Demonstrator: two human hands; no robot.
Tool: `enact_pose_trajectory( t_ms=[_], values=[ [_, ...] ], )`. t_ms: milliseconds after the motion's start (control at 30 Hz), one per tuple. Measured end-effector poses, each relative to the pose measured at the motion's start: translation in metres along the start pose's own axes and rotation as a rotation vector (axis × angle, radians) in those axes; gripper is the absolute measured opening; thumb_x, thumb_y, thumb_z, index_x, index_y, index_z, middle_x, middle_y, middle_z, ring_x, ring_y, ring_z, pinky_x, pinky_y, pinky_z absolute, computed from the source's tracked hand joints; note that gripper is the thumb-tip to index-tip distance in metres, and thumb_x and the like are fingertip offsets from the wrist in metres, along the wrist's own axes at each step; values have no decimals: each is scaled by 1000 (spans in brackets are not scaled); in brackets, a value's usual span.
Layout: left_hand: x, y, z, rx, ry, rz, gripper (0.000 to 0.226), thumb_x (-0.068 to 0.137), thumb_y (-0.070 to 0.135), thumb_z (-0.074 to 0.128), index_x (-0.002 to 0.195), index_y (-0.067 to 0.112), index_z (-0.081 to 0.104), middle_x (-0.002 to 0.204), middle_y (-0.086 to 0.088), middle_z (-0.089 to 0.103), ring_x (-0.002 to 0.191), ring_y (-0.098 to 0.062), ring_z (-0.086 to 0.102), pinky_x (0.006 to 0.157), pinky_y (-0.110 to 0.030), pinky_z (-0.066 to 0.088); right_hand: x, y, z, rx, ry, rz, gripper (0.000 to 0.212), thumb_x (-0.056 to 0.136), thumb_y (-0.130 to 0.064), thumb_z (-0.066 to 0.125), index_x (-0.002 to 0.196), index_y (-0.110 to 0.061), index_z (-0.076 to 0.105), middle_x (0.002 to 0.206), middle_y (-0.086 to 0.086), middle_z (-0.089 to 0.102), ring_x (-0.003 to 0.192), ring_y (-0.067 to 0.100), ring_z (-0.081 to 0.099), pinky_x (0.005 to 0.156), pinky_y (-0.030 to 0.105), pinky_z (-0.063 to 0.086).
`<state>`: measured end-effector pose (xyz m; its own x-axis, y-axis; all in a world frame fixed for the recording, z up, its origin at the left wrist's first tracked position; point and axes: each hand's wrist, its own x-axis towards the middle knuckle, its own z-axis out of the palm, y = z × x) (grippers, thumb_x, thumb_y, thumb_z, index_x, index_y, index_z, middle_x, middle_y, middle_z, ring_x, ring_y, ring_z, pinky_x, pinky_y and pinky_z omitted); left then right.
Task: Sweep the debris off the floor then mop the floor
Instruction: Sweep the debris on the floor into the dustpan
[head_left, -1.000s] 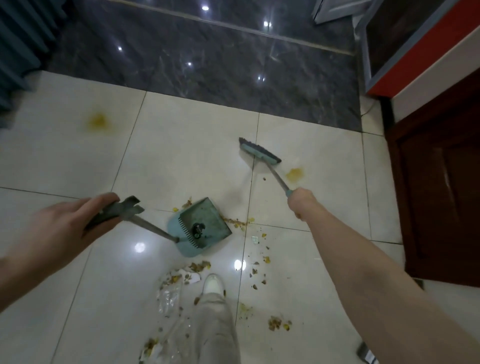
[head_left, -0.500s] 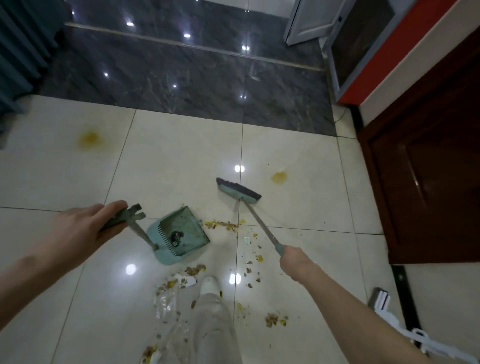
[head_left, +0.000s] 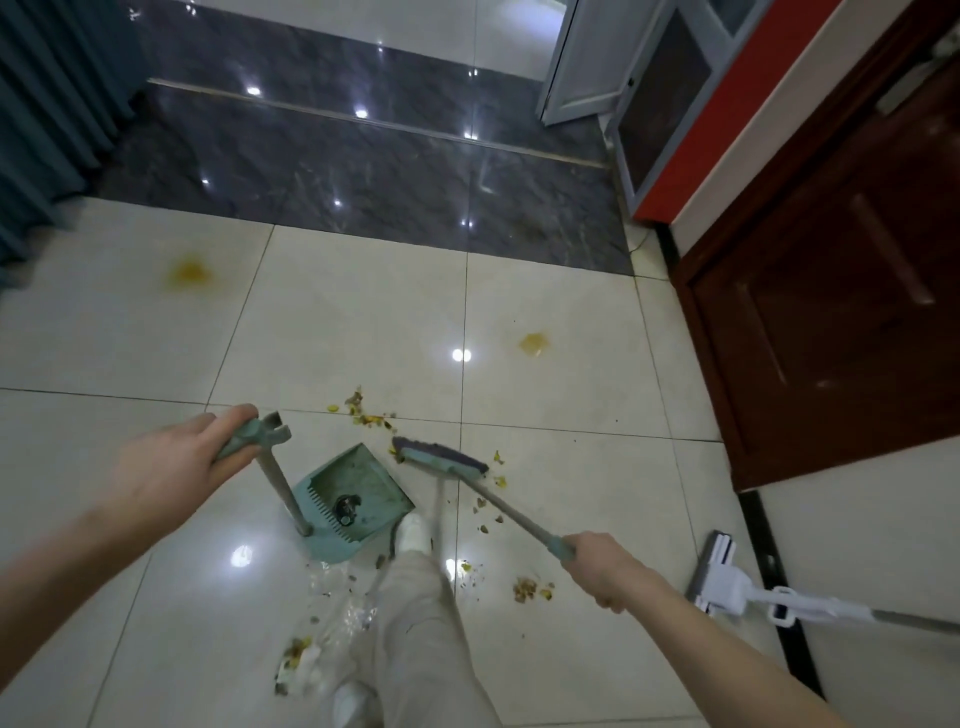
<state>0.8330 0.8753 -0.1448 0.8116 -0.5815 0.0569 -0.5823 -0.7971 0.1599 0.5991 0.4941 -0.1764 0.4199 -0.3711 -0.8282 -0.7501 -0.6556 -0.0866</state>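
Note:
My left hand (head_left: 176, 467) grips the green handle of a long-handled teal dustpan (head_left: 353, 506) that rests on the cream tile, mouth facing away from me, with a dark lump inside. My right hand (head_left: 605, 569) grips the handle end of a teal broom (head_left: 441, 462) whose head sits just right of the pan's far corner. Yellow-brown debris (head_left: 369, 413) lies beyond the pan. More crumbs (head_left: 530, 590) lie near my right hand, and others lie with clear plastic scraps (head_left: 301, 654) by my legs.
A white flat mop (head_left: 727, 584) lies on the floor at right beside a dark wooden door (head_left: 841, 312). Two yellow stains (head_left: 189, 270) (head_left: 535, 343) mark the tiles. Dark marble floor (head_left: 363, 176) lies ahead, a teal curtain (head_left: 47, 114) at far left. My white shoe (head_left: 413, 532) touches the pan's side.
The broom head has been drawn back from the far tile toward the dustpan's right edge. My right hand pulled in toward me. The view tilted up, bringing the mop into sight.

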Motion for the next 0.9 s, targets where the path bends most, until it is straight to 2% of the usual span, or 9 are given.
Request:
enact_pose_trajectory(
  t_ms=[100, 200, 367, 467, 533, 600, 733, 833, 900],
  values=[
    [-22, 3, -3, -46, 9, -96, 33, 86, 39, 61, 113, 24, 51, 86, -9, 66, 48, -26, 50, 46, -24, 33, -12, 14, -6, 174, 65, 18, 33, 101, -27, 39, 128, -22, 56, 69, 3, 51, 45, 17, 45, 39, 21, 36],
    [-38, 7, -5, -25, -11, -65, 34, 85, 39, 59, 112, 21, 53, 82, -9, 65, 47, -23, 47, 44, -22, 29, -15, 21, -13, 256, 115, 33, 33, 101, -27, 42, 130, -17, 56, 67, 6, 51, 45, 18, 46, 39, 22, 36],
    [-28, 13, 1, -31, -19, 0, 35, 85, 34, 61, 113, 16, 54, 79, -7, 63, 46, -16, 43, 44, -18, 28, 28, 14, -37, 251, 238, 127, 33, 101, -26, 41, 120, -8, 61, 82, 12, 60, 53, 23, 55, 40, 25, 42],
    [-10, 11, 11, -88, -74, 9, 40, 86, 38, 53, 119, 15, 51, 84, -5, 62, 53, -16, 50, 47, -28, 44, 64, 5, -56, 243, 285, 180, 31, 100, -20, 41, 114, 0, 60, 91, 16, 63, 62, 27, 59, 45, 29, 47],
    [4, 10, 16, -84, -121, 48, 42, 86, 40, 51, 121, 16, 48, 86, -6, 62, 55, -19, 53, 49, -34, 49, 86, 0, -63, 242, 304, 194, 30, 100, -16, 41, 115, 2, 59, 100, 19, 65, 77, 32, 65, 57, 34, 52],
    [17, 17, 19, -65, -118, 90, 40, 85, 35, 56, 119, 15, 49, 83, -8, 63, 51, -21, 52, 45, -32, 46, 101, -2, -61, 259, 290, 219, 30, 98, -11, 42, 118, 3, 58, 105, 20, 65, 89, 34, 67, 63, 35, 54],
    [39, 36, 27, -38, -102, 110, 38, 83, 32, 61, 116, 15, 53, 79, -9, 64, 47, -24, 51, 42, -28, 41, 101, 6, -36, 271, 174, 256, 32, 96, -6, 40, 123, 3, 55, 98, 16, 61, 88, 32, 66, 62, 33, 51],
    [50, 42, 32, -25, -122, 136, 37, 85, 38, 56, 115, 17, 52, 79, -8, 64, 48, -26, 53, 42, -32, 45, 76, 21, -13, 172, 136, 210, 35, 98, -9, 38, 129, -2, 52, 119, 16, 60, 105, 30, 63, 78, 33, 53],
    [55, 50, 31, -27, -131, 154, 38, 85, 40, 53, 116, 17, 53, 81, -8, 65, 50, -26, 54, 43, -31, 45, 56, 35, -1, 134, 95, 175, 38, 98, -10, 36, 134, -6, 50, 125, 15, 58, 109, 29, 61, 81, 31, 51]
  ],
)
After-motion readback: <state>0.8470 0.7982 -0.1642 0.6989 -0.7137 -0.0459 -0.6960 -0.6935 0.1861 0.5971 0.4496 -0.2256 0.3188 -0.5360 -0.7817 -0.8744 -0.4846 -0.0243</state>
